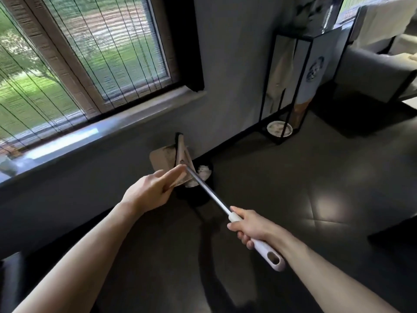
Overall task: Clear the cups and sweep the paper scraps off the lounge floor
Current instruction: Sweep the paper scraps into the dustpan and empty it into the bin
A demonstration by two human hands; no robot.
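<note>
Emptying the sweepings. The right hand (248,227) curls its fingers round the white grip of the broom (209,193). The left hand (149,189) lays straight, closed fingers along the dustpan (161,158); whether the thumb clamps it cannot be told. Paper scraps (204,171) lie in the bin (191,197), just beyond the left fingertips. Advised: tilt the pan steeply over the bin and brush downward gently. No writing is legible; the emblem on the stand (316,68) is unreadable.

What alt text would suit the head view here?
The right hand grips a broom by its white handle while the left hand holds a beige dustpan over a black bin holding white paper scraps. A window with blinds is behind.
</note>
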